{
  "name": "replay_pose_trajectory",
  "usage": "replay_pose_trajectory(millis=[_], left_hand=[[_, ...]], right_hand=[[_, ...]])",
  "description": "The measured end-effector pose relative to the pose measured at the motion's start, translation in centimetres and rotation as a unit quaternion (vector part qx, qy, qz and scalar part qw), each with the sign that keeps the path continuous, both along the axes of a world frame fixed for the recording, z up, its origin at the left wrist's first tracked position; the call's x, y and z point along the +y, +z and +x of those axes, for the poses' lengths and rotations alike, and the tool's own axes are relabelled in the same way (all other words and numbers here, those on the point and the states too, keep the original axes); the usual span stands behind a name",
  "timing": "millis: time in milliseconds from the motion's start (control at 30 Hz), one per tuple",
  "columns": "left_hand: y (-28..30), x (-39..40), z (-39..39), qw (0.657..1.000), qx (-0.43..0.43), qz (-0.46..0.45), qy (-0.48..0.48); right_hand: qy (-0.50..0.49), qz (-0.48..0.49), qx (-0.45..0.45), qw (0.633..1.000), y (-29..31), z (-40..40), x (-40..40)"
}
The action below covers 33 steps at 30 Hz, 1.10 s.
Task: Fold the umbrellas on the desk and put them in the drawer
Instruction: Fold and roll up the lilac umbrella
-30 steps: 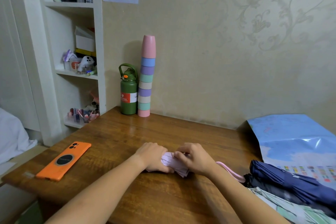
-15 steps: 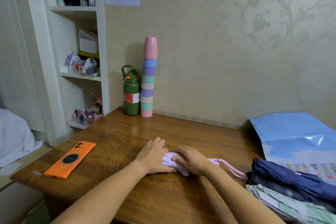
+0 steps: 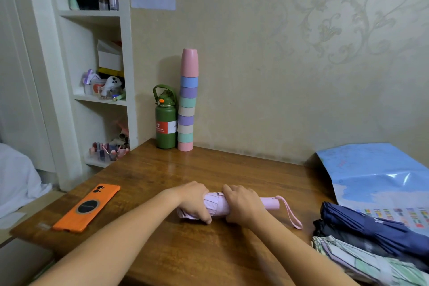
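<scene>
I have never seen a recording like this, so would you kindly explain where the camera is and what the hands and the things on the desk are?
There is no machine here. The one picture comes from a camera worn on a person's head, looking forward and down, so the bare arms at the bottom are the wearer's own. The left hand and right hand both grip a pink umbrella that lies on the wooden desk, its handle and wrist strap pointing right. Also on the desk are an orange phone, a green bottle, a stack of pastel cups, a blue poster, and more umbrellas at the right, among them a navy umbrella. No drawer is visible.
</scene>
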<state>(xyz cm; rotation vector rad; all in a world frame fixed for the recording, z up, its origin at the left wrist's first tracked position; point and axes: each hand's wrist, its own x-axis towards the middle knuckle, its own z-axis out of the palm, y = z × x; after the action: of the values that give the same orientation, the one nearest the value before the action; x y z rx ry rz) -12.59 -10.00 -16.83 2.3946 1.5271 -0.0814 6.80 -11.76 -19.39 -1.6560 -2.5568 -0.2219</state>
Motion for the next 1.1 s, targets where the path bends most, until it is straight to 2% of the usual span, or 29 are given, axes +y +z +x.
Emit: replay_pose_trajectory(millis=[133,233,367,633,800,933,1100], left_hand=[[0.2,-0.4,-0.1,1.000,0.013,0.013,0.000],[-0.3,-0.9,0.0,0.990,0.075,0.121,-0.019],[-1.5,-1.1,0.2,0.966,0.092,0.241,-0.022],[-3.0,-1.4,-1.1,0.959,0.111,0.261,-0.018],[-3.8,-1.5,-1.8,0.962,0.089,0.257,-0.003],[-3.5,-1.7,-1.6,0.957,0.044,0.286,-0.020],[-2.5,-1.6,0.9,0.909,-0.026,0.413,-0.049]], right_hand=[[-0.016,-0.005,0.004,1.000,0.1,-0.3,0.0],[-0.045,-0.042,0.026,0.998,0.1,0.0,0.0],[-0.052,-0.070,0.055,0.995,0.2,0.1,0.1],[-0.013,-0.080,0.031,0.996,-0.1,-0.5,-0.3],[0.031,-0.015,0.008,0.999,-0.2,-0.4,-0.7],[0.039,0.015,0.030,0.999,0.2,0.5,-1.3],[0.026,0.109,0.018,0.994,2.5,4.1,-2.4]])
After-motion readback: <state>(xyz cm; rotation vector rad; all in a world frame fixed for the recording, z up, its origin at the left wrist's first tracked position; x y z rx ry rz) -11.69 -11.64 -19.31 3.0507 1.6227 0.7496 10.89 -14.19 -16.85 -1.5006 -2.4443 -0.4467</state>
